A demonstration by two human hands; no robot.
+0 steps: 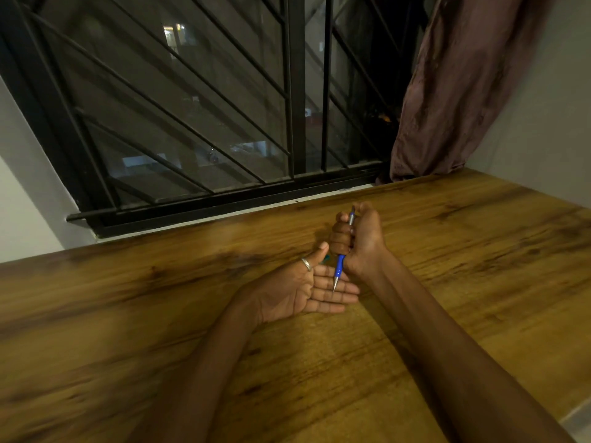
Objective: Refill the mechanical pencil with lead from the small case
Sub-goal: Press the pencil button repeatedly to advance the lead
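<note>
My right hand (358, 238) is closed in a fist around a blue mechanical pencil (339, 265), held nearly upright with its metal tip pointing down and its silver top sticking out above the thumb. The tip touches or hovers just over the fingers of my left hand (307, 290). That hand lies palm up and flat on the wooden table (447, 282), fingers apart, a silver ring on the thumb. A small green-teal thing (422, 258) peeks out behind the left thumb; most of it is hidden, so I cannot tell whether it is the lead case.
The table runs up to a barred window (224, 107) with a black sill at the back. A brown curtain (454, 91) hangs at the back right, its end resting on the table corner. A white wall borders the right side.
</note>
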